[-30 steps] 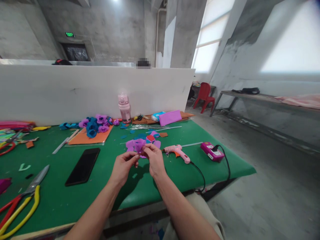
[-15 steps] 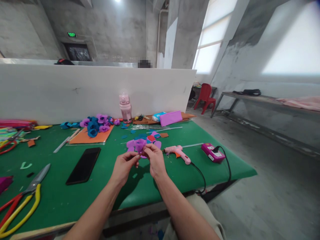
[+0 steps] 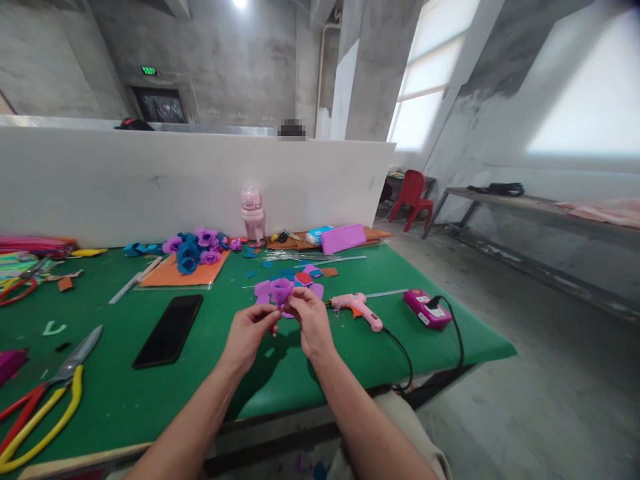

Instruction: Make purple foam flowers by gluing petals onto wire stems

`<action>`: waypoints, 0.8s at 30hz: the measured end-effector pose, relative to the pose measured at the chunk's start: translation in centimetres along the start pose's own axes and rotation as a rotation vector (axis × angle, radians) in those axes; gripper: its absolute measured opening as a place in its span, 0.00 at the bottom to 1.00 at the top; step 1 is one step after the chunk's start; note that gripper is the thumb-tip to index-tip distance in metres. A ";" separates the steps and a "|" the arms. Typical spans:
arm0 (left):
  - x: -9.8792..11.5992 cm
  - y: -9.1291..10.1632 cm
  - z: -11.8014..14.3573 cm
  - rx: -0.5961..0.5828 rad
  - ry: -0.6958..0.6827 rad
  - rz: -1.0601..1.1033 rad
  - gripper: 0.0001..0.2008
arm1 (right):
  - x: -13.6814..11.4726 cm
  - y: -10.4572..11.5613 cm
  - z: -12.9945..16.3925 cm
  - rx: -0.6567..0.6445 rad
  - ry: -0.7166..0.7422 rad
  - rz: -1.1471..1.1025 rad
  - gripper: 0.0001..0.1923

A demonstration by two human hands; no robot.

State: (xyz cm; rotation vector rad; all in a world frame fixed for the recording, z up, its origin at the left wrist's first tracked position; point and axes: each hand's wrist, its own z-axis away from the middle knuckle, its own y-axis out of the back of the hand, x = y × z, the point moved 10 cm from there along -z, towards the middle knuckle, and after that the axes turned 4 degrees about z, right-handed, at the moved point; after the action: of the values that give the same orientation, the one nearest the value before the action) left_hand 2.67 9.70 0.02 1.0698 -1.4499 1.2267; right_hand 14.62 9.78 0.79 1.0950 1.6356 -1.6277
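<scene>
A green counter (image 3: 115, 400) fills the near half of the scene, with a white board (image 3: 190, 180) along its far edge. Two bare forearms reach in from the near side. A black phone (image 3: 169, 331) lies to the left of the hands, a pink glue gun (image 3: 357, 308) just to their right, its nozzle toward the right hand (image 3: 313, 323).

Between the hands, at their far side, is a purple flower (image 3: 281, 291), above loose petals (image 3: 316, 291) on the counter. It sits just left of the right hand's fingertips and a little right of and beyond those of the left hand (image 3: 249, 333); the right is nearer. Its cup faces up; any stem is hidden by fingers, so its long axis cannot be told.

The right grip is narrow, pinching the flower's near right side. The left grip is narrow too, fingertips together just below it; whether they hold a stem cannot be told.

Compared with a second ago, the view has swung slightly left, both hands keep nearly the same pose, and the flower's rounded cup shows more clearly.
</scene>
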 end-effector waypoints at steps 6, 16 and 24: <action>0.0 0.1 0.0 0.014 0.001 -0.006 0.11 | 0.2 0.3 0.0 0.017 -0.012 0.031 0.05; 0.2 -0.1 0.2 0.021 0.011 -0.018 0.12 | 0.2 0.6 -0.1 0.034 0.028 0.066 0.11; 0.1 -0.1 0.1 0.025 0.010 -0.007 0.12 | 0.4 0.5 0.0 0.029 0.009 0.044 0.10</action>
State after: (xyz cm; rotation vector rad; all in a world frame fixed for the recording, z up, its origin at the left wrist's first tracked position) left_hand 2.71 9.54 0.13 1.0832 -1.4258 1.2466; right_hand 14.90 9.80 0.20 1.1469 1.5871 -1.6252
